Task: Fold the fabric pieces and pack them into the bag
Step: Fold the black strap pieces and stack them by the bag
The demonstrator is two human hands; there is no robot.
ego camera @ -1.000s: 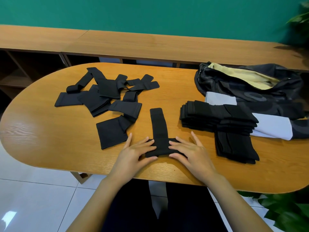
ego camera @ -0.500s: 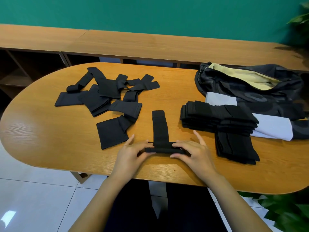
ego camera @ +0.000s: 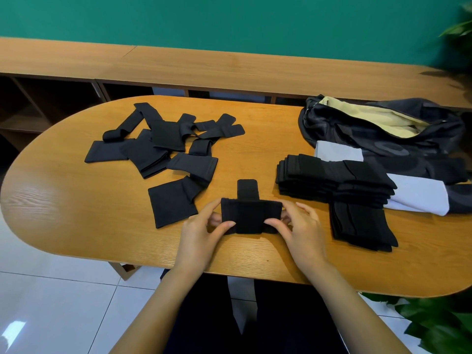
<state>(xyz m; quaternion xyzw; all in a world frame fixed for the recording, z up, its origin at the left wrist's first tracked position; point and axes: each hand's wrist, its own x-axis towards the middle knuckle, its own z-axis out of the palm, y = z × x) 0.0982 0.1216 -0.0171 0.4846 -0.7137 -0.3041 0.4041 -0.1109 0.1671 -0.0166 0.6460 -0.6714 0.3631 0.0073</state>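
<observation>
A black T-shaped fabric piece [ego camera: 250, 215] is lifted at its wide near end above the oval wooden table [ego camera: 63, 208]. My left hand [ego camera: 204, 232] pinches its left edge and my right hand [ego camera: 300, 228] pinches its right edge, thumbs on the near face. The narrow strip end still points away behind it. A heap of unfolded black pieces [ego camera: 166, 146] lies at the left. Two stacks of folded black pieces [ego camera: 332, 177] sit at the right. The dark bag [ego camera: 383, 129] with a pale yellow lining lies open at the far right.
A white-and-dark cloth [ego camera: 419, 195] lies under the bag's near side, touching the folded stacks. A long wooden shelf unit [ego camera: 204, 65] runs behind the table against a green wall. Green plants [ego camera: 439, 323] stand at the lower right and upper right.
Both hands went from pressing the fabric's wide end flat on the table to pinching its sides and raising it. The strip end now shows shorter behind the raised part.
</observation>
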